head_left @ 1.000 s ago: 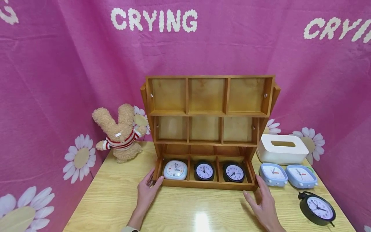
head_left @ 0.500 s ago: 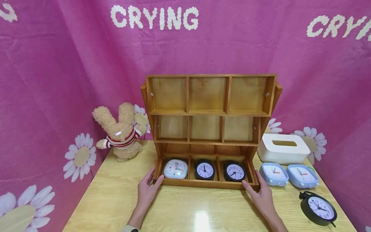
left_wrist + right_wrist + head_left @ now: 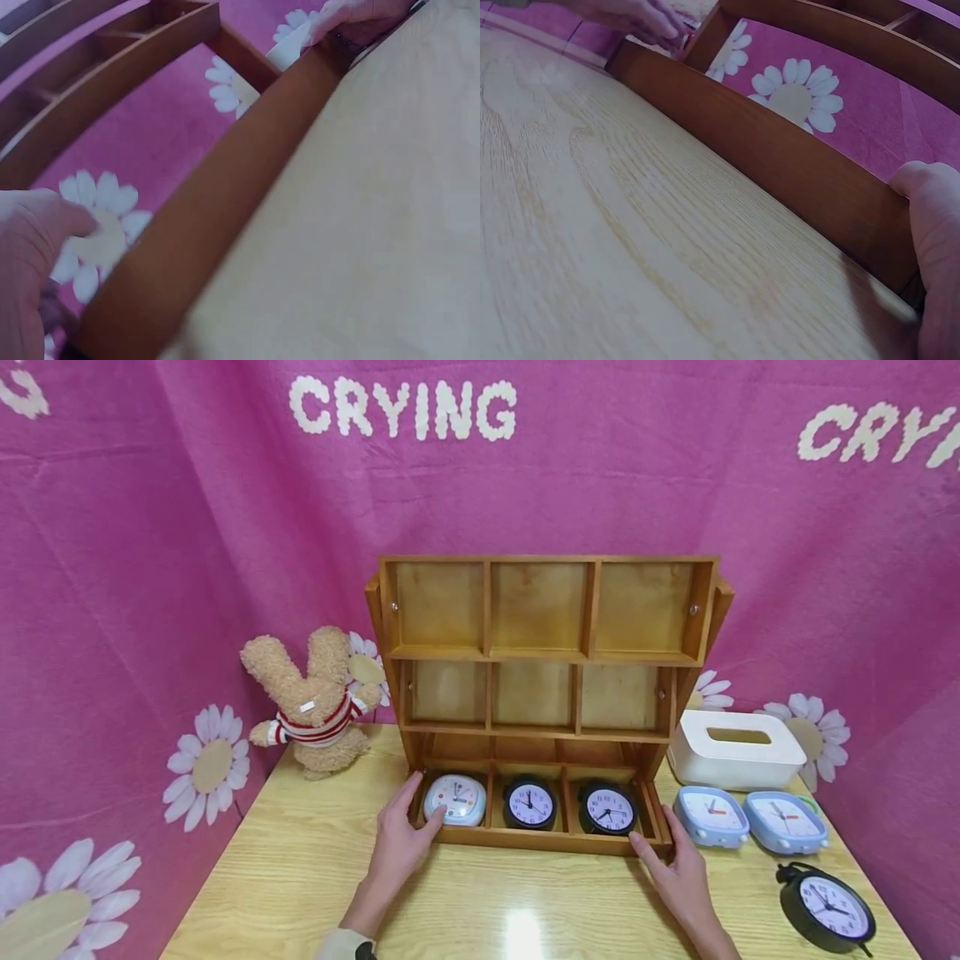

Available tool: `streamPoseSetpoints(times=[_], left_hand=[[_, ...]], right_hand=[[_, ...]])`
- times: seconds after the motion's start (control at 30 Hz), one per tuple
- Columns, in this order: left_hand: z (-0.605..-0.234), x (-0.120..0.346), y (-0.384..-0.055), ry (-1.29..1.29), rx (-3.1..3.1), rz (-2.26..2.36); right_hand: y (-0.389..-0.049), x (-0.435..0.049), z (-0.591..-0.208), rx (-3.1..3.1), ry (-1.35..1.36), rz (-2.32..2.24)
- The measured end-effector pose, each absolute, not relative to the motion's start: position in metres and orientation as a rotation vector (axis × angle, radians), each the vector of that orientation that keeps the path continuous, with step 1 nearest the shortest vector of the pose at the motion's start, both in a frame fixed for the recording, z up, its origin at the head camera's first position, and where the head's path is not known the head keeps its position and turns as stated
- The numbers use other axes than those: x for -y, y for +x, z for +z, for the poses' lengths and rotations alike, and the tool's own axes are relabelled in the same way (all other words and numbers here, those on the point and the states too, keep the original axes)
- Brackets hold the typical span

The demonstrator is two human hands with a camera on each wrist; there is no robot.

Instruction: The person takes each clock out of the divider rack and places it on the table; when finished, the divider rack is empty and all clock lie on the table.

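Observation:
A brown wooden display rack with three tiers of compartments stands on the table. In its lowest tier sit a light blue clock at left, a round black clock in the middle and another round black clock at right. My left hand is over the left front corner, thumb at the light blue clock's front edge and other fingers by the left wall. The left wrist view shows its thumb above the board. My right hand grips the right front corner, thumb on the front board's edge.
On the right are a white tissue box, two blue clocks and a black alarm clock. A plush rabbit in a striped sweater sits at left. A pink cloth hangs behind the wooden table.
My right thumb came onto the rack's front edge. Later my left hand rose from the left front corner and moved inward, its thumb reaching the light blue clock. The clocks keep their compartments.

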State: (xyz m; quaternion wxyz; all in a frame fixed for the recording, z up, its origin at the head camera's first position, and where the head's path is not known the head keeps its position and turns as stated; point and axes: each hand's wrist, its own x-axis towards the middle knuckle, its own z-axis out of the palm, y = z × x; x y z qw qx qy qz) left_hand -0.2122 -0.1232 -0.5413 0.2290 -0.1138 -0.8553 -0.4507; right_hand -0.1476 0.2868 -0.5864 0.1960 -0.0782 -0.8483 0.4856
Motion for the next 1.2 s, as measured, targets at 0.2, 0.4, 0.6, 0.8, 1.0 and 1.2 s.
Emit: streamPoseSetpoints(times=[0.2,0.4,0.6,0.8,1.0,1.2], left_hand=[[-0.520,0.102,-0.229,-0.327,2.766,-1.030],[-0.513,0.085,-0.237,-0.174,3.027,-0.796],[-0.507,0.072,-0.243,-0.115,3.093,-0.775],[-0.508,0.064,-0.245,-0.110,3.110,-0.741],[-0.509,0.064,-0.244,-0.084,3.121,-0.621],[-0.507,0.069,-0.244,-0.097,3.116,-0.634]], right_hand=[[-0.148,-0.288,-0.586,2.364,-0.218,1.390],[-0.145,-0.284,-0.584,2.361,-0.199,1.379],[-0.144,-0.285,-0.585,2.372,-0.193,1.377],[-0.143,-0.292,-0.583,2.371,-0.200,1.340],[-0.144,-0.290,-0.582,2.396,-0.186,1.336],[-0.147,-0.287,-0.583,2.402,-0.193,1.336]])
